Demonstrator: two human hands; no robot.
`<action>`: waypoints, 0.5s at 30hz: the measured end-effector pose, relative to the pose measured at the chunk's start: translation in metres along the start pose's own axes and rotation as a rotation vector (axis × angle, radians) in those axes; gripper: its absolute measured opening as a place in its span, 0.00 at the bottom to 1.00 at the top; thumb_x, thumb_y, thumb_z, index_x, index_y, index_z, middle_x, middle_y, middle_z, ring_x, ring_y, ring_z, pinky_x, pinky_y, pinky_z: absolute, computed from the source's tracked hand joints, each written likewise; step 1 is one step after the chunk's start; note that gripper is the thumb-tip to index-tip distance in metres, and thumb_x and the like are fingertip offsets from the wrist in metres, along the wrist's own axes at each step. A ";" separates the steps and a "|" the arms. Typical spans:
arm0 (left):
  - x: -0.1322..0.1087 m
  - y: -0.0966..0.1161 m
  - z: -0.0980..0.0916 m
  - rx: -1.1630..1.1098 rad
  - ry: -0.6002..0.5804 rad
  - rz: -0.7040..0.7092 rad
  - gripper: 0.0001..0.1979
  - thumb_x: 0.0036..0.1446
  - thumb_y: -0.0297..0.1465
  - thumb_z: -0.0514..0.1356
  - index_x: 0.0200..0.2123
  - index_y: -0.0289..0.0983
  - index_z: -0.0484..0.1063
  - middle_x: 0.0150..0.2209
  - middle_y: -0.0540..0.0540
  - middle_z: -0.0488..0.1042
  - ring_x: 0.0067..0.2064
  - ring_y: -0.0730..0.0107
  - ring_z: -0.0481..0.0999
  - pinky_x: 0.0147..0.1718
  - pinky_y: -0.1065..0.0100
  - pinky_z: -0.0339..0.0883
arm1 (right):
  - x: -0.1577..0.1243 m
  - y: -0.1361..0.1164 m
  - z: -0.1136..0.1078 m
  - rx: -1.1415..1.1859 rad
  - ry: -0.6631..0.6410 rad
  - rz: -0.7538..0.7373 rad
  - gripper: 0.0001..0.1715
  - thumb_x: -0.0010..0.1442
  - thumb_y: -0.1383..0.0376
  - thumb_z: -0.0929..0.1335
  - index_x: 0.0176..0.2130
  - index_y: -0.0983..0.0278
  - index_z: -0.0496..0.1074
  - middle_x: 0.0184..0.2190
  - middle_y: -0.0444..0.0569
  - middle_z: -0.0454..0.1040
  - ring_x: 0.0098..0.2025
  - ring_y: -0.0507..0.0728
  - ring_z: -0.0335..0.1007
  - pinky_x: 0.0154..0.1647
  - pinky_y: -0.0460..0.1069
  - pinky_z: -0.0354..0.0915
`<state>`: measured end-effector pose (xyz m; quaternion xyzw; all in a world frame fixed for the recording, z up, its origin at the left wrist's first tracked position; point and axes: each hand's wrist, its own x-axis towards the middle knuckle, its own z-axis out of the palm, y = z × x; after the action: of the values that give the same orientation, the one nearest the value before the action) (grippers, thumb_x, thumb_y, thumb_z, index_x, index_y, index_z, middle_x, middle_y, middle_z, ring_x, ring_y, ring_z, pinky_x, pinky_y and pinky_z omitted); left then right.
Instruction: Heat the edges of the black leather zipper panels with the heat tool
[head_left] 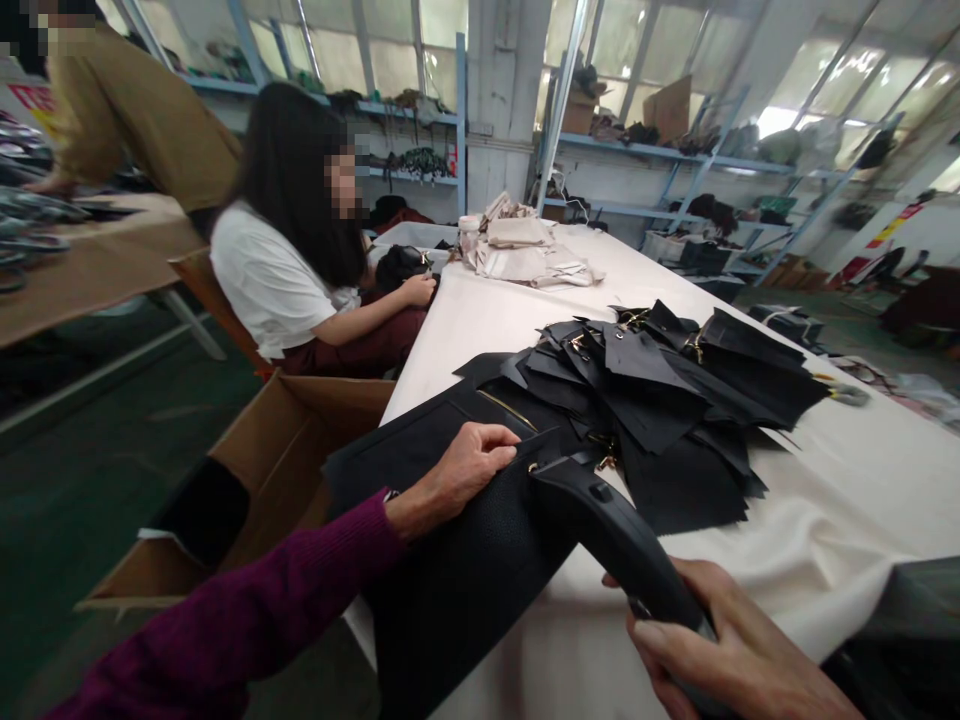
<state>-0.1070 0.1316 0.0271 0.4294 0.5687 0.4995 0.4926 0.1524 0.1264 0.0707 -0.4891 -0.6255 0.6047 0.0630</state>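
My left hand is closed in a pinch on the edge of a black leather panel, which hangs over the table's near left edge. A gold zipper shows just beyond my fingers. My right hand is wrapped around the handle of a black gun-shaped hand tool; its exact kind is not clear. The tool's front end meets the panel beside a small gold fitting, right of my left fingertips. Behind it lies a heap of black leather pieces with gold clasps.
A cardboard box stands below the table's left edge, with black material inside. Beige pieces are stacked farther along the white-covered table. A seated co-worker handles a black item at the left side. Another person stands behind.
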 end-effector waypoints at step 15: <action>0.001 -0.014 -0.004 -0.254 0.031 -0.139 0.13 0.43 0.26 0.60 0.34 0.32 0.78 0.27 0.47 0.78 0.28 0.74 0.72 0.27 0.75 0.62 | -0.001 -0.031 -0.007 0.037 0.152 -0.006 0.23 0.52 0.51 0.66 0.42 0.65 0.66 0.14 0.37 0.62 0.17 0.52 0.57 0.21 0.47 0.58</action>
<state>-0.1107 0.1299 0.0135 0.3154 0.5368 0.5385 0.5678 0.1409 0.1370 0.0988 -0.5302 -0.6093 0.5770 0.1211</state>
